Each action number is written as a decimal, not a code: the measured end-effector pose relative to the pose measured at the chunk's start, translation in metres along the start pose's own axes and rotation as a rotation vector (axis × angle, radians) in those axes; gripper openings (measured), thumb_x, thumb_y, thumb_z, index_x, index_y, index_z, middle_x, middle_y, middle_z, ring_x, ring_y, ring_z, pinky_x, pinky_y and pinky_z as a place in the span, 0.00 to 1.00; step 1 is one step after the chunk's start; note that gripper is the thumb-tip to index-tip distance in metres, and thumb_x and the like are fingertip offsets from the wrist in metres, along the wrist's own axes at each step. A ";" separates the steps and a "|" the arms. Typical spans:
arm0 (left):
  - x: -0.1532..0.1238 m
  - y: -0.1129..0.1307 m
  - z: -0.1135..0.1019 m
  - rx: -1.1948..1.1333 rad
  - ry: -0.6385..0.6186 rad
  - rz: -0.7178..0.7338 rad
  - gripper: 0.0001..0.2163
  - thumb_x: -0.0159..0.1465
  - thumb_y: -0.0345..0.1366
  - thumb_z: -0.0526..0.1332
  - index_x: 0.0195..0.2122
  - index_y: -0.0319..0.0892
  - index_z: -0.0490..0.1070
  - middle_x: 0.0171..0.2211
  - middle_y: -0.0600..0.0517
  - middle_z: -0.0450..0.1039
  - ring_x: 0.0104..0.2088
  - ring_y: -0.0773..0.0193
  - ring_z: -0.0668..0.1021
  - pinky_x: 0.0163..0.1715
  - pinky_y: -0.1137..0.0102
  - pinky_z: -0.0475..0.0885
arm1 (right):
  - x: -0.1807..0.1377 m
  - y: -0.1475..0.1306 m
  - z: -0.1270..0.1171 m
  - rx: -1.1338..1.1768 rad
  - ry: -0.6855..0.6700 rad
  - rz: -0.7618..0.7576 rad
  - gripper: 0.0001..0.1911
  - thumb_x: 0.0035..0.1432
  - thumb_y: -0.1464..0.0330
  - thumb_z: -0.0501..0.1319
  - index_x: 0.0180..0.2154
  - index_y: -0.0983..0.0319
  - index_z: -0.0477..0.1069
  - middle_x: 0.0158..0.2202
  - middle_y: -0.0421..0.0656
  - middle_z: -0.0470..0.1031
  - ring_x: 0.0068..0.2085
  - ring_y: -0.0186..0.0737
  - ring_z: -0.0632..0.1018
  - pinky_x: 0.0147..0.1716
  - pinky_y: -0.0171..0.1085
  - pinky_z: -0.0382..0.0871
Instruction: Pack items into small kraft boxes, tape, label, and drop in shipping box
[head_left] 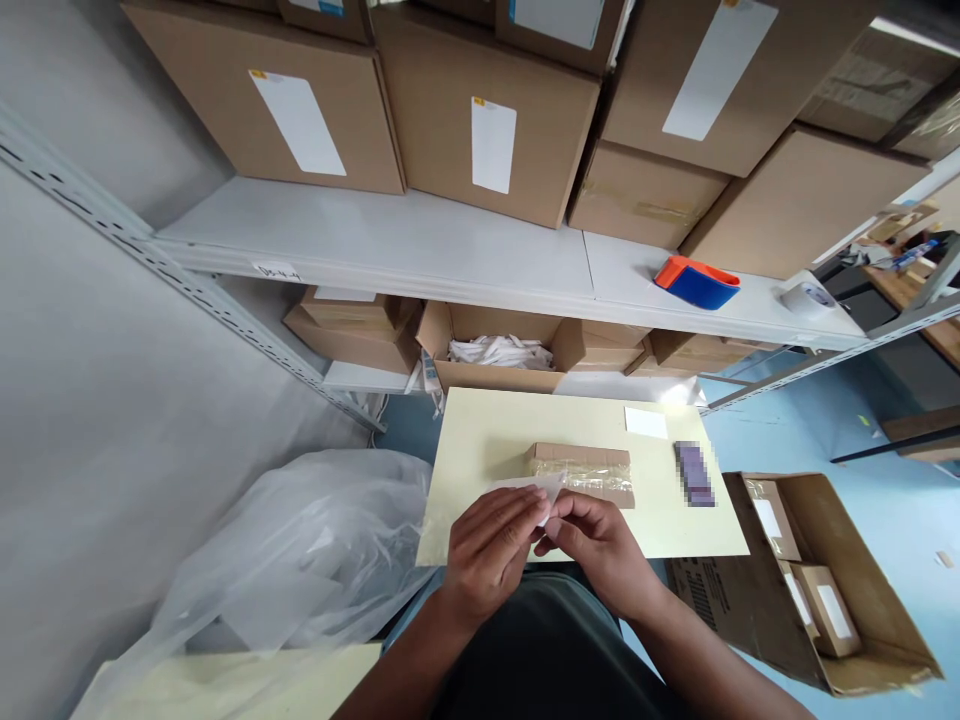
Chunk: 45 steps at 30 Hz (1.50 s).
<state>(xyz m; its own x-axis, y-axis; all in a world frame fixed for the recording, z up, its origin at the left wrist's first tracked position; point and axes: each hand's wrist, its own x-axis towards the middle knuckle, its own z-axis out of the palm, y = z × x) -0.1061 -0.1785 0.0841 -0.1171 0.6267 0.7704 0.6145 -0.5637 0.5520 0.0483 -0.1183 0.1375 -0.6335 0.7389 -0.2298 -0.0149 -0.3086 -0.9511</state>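
Between both hands is a thin white label (551, 485), held above the front of the table, its far edge slightly see-through. My left hand (491, 545) has its fingers laid together over the label's left part. At the label's right corner, my right hand (600, 545) pinches with thumb and curled fingers. Just beyond the hands, a small brown cardboard box (592, 458) with clear tape along it lies on the pale yellow table (480, 430). The fingers hide much of the label and part of the box's near side.
A white paper (645, 422) and a blurred purple item (694, 474) lie on the table's right. Shelving (390, 235) with large cartons stands ahead, bearing an orange-and-blue tape dispenser (697, 282). An open carton (847, 540) sits at right; plastic bags (300, 550) fill the left.
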 end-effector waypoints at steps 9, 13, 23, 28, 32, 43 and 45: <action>-0.006 0.003 0.005 -0.005 0.006 -0.035 0.23 0.67 0.23 0.59 0.62 0.45 0.69 0.49 0.46 0.81 0.51 0.58 0.82 0.50 0.61 0.80 | -0.007 0.007 0.001 -0.051 0.058 -0.022 0.12 0.62 0.57 0.67 0.37 0.60 0.79 0.34 0.41 0.78 0.35 0.37 0.78 0.38 0.39 0.76; -0.008 0.002 0.003 0.029 0.005 0.003 0.23 0.66 0.21 0.60 0.61 0.44 0.70 0.49 0.46 0.81 0.52 0.57 0.82 0.50 0.59 0.80 | -0.008 0.007 0.002 -0.026 0.046 -0.027 0.13 0.62 0.57 0.67 0.36 0.60 0.79 0.35 0.42 0.77 0.37 0.39 0.78 0.38 0.40 0.77; -0.012 0.004 -0.005 0.117 -0.016 0.056 0.25 0.64 0.20 0.62 0.62 0.40 0.69 0.49 0.44 0.81 0.53 0.56 0.81 0.52 0.58 0.79 | -0.008 0.009 0.008 -0.024 0.062 0.001 0.13 0.60 0.57 0.68 0.31 0.60 0.78 0.30 0.40 0.75 0.32 0.36 0.77 0.37 0.39 0.77; -0.017 0.004 -0.005 0.134 -0.022 0.065 0.25 0.64 0.21 0.63 0.62 0.39 0.69 0.49 0.43 0.81 0.53 0.56 0.81 0.53 0.59 0.78 | -0.009 0.015 0.008 0.011 0.060 0.012 0.13 0.59 0.57 0.68 0.30 0.60 0.78 0.31 0.40 0.76 0.33 0.36 0.77 0.37 0.39 0.77; -0.019 0.006 -0.005 0.142 -0.033 0.050 0.24 0.66 0.23 0.62 0.63 0.43 0.68 0.50 0.45 0.81 0.53 0.56 0.81 0.53 0.59 0.79 | -0.011 0.016 0.009 0.011 0.075 0.012 0.13 0.58 0.58 0.69 0.30 0.60 0.77 0.29 0.39 0.76 0.32 0.35 0.77 0.37 0.38 0.76; -0.022 0.006 -0.006 0.134 -0.050 0.039 0.24 0.66 0.22 0.60 0.63 0.42 0.68 0.50 0.45 0.81 0.53 0.57 0.81 0.53 0.58 0.78 | -0.012 0.016 0.012 -0.016 0.086 -0.001 0.13 0.60 0.59 0.68 0.29 0.60 0.75 0.29 0.39 0.75 0.33 0.35 0.76 0.38 0.37 0.74; -0.023 0.005 -0.007 0.127 -0.049 0.025 0.24 0.66 0.22 0.60 0.63 0.43 0.68 0.50 0.45 0.81 0.53 0.57 0.81 0.53 0.58 0.78 | -0.011 0.017 0.012 0.001 0.089 0.003 0.13 0.60 0.59 0.68 0.29 0.60 0.75 0.29 0.39 0.75 0.34 0.36 0.76 0.38 0.37 0.74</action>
<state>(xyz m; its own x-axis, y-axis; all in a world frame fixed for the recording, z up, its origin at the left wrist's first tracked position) -0.1054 -0.1993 0.0717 -0.0636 0.6406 0.7653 0.7112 -0.5088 0.4850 0.0460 -0.1392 0.1263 -0.5624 0.7880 -0.2504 -0.0133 -0.3115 -0.9502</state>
